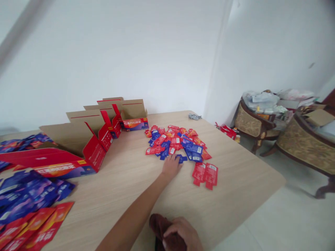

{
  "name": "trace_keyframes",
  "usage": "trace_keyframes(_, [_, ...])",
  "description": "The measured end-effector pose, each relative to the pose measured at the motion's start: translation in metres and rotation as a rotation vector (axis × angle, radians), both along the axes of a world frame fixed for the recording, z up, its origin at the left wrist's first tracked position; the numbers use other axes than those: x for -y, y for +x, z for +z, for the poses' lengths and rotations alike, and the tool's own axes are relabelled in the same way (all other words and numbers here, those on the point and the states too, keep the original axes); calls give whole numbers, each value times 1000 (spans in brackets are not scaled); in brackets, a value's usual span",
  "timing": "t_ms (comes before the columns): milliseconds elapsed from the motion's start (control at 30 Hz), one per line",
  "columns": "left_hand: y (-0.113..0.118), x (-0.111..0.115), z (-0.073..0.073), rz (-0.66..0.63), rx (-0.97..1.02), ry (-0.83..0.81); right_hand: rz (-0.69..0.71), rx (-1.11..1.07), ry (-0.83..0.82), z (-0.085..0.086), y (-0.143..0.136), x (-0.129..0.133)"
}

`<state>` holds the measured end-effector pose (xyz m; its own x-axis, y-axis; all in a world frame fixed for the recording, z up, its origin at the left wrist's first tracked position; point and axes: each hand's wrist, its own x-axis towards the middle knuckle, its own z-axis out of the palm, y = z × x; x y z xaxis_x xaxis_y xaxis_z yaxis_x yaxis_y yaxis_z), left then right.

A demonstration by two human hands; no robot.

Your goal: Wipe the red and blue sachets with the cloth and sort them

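Note:
My left hand (171, 166) reaches palm down to the near edge of a pile of red and blue flat packets (175, 140). Its slightly spread fingers touch the table beside a blue packet (181, 158), and no clear grip shows. Two red packets (211, 174) lie side by side to the right of this hand. Close to my body, at the bottom of the view, my right hand (183, 232) is closed round a dark reddish-brown cloth (160, 225).
Open red cartons (90, 153) stand in a row at the left. Blue pouches (34, 191) and red pouches (39, 226) lie before them. A crumpled grey item (194, 116) rests at the far table edge. Patterned chairs (252, 123) with bags stand beyond the table (243, 174).

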<state>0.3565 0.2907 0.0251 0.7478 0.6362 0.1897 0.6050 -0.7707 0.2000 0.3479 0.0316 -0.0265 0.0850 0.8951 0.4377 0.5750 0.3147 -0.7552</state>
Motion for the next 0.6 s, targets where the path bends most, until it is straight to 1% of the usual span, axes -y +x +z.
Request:
trace_keyframes(100, [-2, -15, 3, -10, -65, -15, 11, -13, 17, 2, 0, 1])
trace_keyframes(200, [3, -24, 9, -41, -127, -57, 22, -36, 22, 14, -1, 3])
trace_keyframes(300, [5, -26, 17, -56, -158, -124, 2, -89, 32, 27, -2, 5])
trace_keyframes(367, [-1, -23, 24, -46, -139, -175, -9, -125, 19, 32, -3, 7])
trace_keyframes(467, [-23, -15, 35, 7, -23, -247, -9, -156, -45, 35, -5, 10])
trace_keyframes(533, [-47, -7, 43, 62, 102, -295, -11, -169, -89, 34, -5, 12])
trace_keyframes(600, [-79, 3, 50, 112, 239, -356, -12, -180, -122, 32, -5, 14])
